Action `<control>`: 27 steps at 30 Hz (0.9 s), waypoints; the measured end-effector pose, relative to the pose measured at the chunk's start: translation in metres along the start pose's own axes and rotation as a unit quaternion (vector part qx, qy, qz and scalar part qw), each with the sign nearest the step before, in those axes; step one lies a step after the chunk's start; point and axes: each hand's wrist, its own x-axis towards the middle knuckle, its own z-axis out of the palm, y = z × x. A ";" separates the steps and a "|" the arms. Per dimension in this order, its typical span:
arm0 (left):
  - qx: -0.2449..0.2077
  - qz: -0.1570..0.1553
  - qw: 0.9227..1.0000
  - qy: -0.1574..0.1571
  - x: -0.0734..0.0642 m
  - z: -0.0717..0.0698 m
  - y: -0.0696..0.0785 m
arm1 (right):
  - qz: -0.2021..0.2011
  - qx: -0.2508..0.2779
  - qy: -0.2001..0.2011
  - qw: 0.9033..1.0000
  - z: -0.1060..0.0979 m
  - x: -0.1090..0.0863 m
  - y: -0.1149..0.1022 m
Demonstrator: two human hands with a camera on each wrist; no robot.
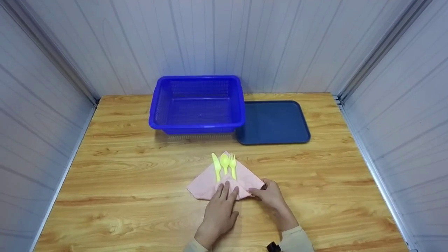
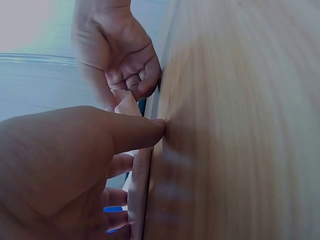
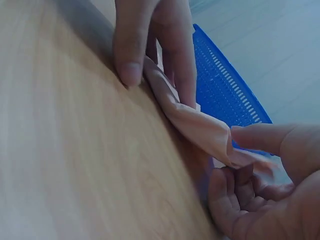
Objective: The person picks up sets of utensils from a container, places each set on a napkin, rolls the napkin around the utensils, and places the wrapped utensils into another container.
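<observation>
A pink napkin (image 1: pixel 204 182) lies on the wooden table with its lower edge folded up. On it, side by side, rest a yellow plastic knife (image 1: pixel 216 165), spoon (image 1: pixel 224 161) and fork (image 1: pixel 232 165), their handle ends hidden under the fold. My left hand (image 1: pixel 219 211) presses the fold flat with extended fingers, just below the cutlery. At the napkin's right corner, my right hand (image 1: pixel 273 196) pinches the cloth between thumb and curled fingers. In the right wrist view the gripped edge of the napkin (image 3: pixel 200 132) rises in a loose roll beside the right thumb (image 3: pixel 260 137).
Behind the napkin stands a blue plastic basket (image 1: pixel 197 127) with perforated sides. A dark blue tray (image 1: pixel 274 122) lies to its right, partly behind the basket's edge. Pale panel walls (image 1: pixel 224 42) enclose the table (image 1: pixel 122 168) at the back and both sides.
</observation>
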 end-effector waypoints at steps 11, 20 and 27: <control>-0.006 0.006 1.000 0.023 0.001 0.003 -0.002 | -0.150 -0.173 0.015 0.973 0.030 -0.020 0.012; -0.023 0.010 1.000 0.019 0.003 0.000 -0.009 | -0.298 -0.353 0.104 0.881 0.061 -0.032 0.009; -0.023 0.043 0.997 0.056 -0.001 -0.001 -0.015 | -0.344 -0.432 0.078 0.830 0.078 -0.039 0.010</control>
